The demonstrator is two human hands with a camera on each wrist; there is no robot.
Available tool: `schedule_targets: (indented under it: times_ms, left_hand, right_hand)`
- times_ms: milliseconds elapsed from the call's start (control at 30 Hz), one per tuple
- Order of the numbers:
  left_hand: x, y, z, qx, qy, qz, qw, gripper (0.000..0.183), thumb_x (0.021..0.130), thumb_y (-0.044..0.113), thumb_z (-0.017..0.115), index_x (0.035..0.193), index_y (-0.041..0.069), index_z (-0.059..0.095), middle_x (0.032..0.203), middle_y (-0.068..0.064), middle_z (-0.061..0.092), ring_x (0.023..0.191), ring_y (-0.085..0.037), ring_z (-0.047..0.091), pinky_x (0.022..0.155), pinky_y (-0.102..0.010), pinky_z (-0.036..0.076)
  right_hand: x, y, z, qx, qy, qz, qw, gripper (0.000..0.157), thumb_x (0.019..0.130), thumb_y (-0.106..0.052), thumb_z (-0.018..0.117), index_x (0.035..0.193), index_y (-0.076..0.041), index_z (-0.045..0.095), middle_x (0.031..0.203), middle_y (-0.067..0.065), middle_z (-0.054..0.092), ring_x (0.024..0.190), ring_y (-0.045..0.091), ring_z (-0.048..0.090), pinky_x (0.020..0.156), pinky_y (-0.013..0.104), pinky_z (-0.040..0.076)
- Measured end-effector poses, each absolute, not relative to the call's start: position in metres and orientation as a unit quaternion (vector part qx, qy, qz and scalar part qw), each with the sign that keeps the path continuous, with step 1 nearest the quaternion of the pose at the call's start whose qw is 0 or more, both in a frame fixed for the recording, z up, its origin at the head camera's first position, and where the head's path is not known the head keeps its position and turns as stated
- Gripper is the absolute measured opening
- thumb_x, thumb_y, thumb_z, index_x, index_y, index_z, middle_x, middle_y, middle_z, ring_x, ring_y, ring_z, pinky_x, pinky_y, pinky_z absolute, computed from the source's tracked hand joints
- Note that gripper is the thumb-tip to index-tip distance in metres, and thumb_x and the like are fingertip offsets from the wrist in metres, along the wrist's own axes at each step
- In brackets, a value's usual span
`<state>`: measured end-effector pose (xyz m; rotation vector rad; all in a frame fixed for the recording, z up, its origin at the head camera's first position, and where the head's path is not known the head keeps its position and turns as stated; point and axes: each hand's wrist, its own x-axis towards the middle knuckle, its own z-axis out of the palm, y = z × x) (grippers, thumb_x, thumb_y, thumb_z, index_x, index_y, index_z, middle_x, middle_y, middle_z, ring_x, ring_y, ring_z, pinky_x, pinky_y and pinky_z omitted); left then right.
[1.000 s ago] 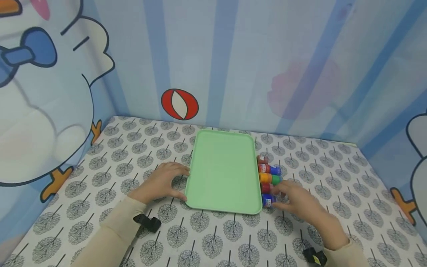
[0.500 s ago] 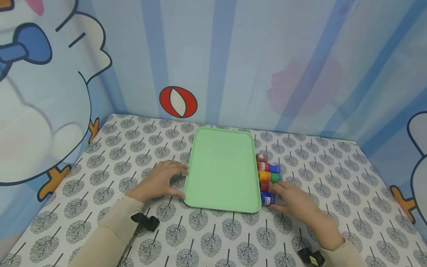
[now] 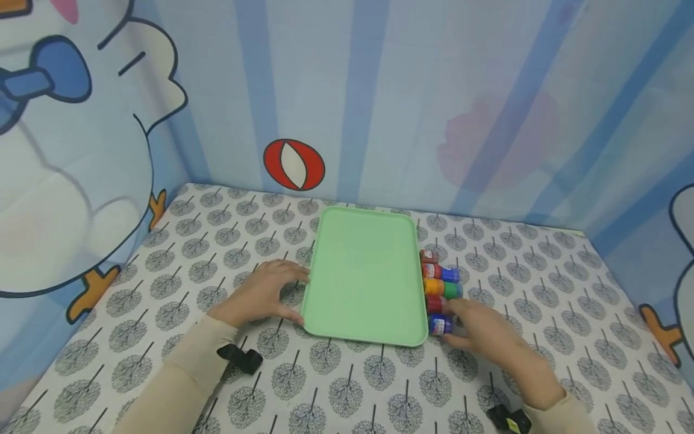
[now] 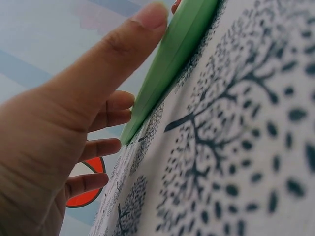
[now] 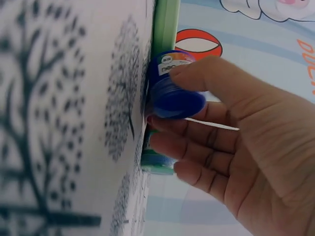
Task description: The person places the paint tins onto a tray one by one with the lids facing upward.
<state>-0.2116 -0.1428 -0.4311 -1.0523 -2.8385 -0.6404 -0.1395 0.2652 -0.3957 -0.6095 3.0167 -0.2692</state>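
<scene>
Now, centre stage, it's the green tray (image 3: pixel 365 277), lying flat on the patterned cloth (image 3: pixel 347 395) with its long sides running away from the person. Over on its left side we have the left hand (image 3: pixel 265 293), thumb and fingers spread apart, nothing gripped, the tips right up at the tray's rim. Across to the right edge, and what a tidy column of little containers! Farthest is a brownish-red container (image 3: pixel 429 257); next, a red container (image 3: pixel 432 270) with blue at its right end; then an orange container (image 3: pixel 434 286) with green at its right end; after that a dark red container (image 3: pixel 435 304); and nearest, a blue bottle (image 3: pixel 438 325), lying on its side near the tray's corner. In goes the right hand (image 3: pixel 485 331), fingers loosely bent, fingertips at the dark red one, thumb beside the blue bottle. From the right wrist, the thumb overlaps that bottle while the fingers sit behind; whether they pinch it, I can't tell. Behind it all rises a blue-striped backdrop (image 3: pixel 412 120), red-and-white ball (image 3: pixel 294 164) printed low.
</scene>
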Motion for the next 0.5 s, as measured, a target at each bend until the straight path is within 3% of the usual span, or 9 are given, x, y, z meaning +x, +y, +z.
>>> schedule_targets:
  times_ms: [267,500]
  left_hand:
    - [-0.212,-0.142,-0.431,-0.337,-0.918,-0.208,0.011,0.085,0.055,0.062,0.08,0.123,0.014,0.062,0.14,-0.004,0.055,0.132,-0.028,0.047,0.116,-0.051,0.033]
    - [-0.212,-0.142,-0.431,-0.341,-0.917,-0.209,0.015,0.085,0.055,0.062,0.08,0.123,0.014,0.062,0.139,-0.004,0.056,0.131,-0.027,0.048,0.115,-0.049,0.034]
  right_hand:
    - [-0.138,0.267,-0.388,-0.206,0.969,-0.132,0.041,0.038,0.078,-0.026,0.077,0.11,-0.011,0.063,0.089,-0.005,0.067,0.075,0.006,0.058,0.062,0.02,0.052]
    - [-0.135,0.269,-0.383,-0.22,0.961,-0.165,0.019,0.035,0.078,-0.021,0.077,0.108,-0.009,0.064,0.082,-0.009,0.062,0.073,0.005,0.055,0.059,0.017,0.05]
